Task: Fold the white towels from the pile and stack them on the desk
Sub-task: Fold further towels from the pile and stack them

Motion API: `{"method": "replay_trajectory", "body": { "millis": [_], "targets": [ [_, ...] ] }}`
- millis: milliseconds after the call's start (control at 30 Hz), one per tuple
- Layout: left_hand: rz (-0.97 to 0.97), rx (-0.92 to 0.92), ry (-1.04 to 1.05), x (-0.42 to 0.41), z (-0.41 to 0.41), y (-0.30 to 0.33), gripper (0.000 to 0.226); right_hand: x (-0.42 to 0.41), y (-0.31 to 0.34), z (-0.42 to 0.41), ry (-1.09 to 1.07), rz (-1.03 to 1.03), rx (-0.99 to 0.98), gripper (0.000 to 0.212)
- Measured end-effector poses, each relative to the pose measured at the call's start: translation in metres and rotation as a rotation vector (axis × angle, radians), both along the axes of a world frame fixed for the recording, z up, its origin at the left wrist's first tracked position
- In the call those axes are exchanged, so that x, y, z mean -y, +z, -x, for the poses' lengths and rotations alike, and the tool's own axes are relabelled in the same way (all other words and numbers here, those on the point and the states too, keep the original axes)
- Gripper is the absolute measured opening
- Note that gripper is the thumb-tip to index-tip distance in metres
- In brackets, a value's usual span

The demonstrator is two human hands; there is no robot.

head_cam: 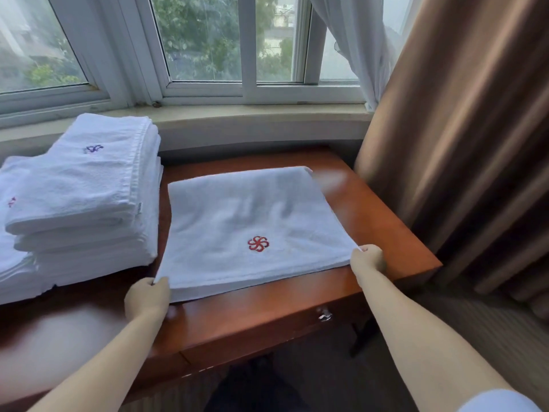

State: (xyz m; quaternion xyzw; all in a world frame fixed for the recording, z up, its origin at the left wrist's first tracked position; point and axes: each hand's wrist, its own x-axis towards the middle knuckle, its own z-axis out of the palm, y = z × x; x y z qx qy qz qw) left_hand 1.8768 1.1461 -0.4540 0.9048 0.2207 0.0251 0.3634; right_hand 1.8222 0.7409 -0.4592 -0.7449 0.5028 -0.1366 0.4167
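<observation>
The person is partway through folding one white towel (pixel 252 224), which is lying flat on the wooden counter (pixel 386 221) with a red flower emblem (pixel 258 243) facing up. The left hand (pixel 147 298) is pinching the near left corner, and the right hand (pixel 368 258) is pinching the near right corner. Judging by this, the next move is calling for both corners to be carried evenly toward the far edge. A stack of folded towels (pixel 86 197) is sitting just left of it; its layers are blurring together, so I cannot count them exactly.
</observation>
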Motion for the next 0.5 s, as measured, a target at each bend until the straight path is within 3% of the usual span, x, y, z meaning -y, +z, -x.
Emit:
{"method": "replay_trajectory", "body": {
  "millis": [233, 400, 500],
  "targets": [
    [0.16, 0.01, 0.0, 0.006, -0.003, -0.003, 0.031, 0.019, 0.006, -0.007, 0.068, 0.005, -0.081, 0.027],
    [0.185, 0.211, 0.044, 0.007, 0.004, 0.001, 0.04, 0.024, 0.023, -0.01, -0.037, 0.167, 0.228, 0.027],
    [0.151, 0.114, -0.009, 0.008, 0.012, -0.01, 0.036, 0.02, 0.013, -0.002, 0.091, 0.052, 0.077, 0.029]
  ]
}}
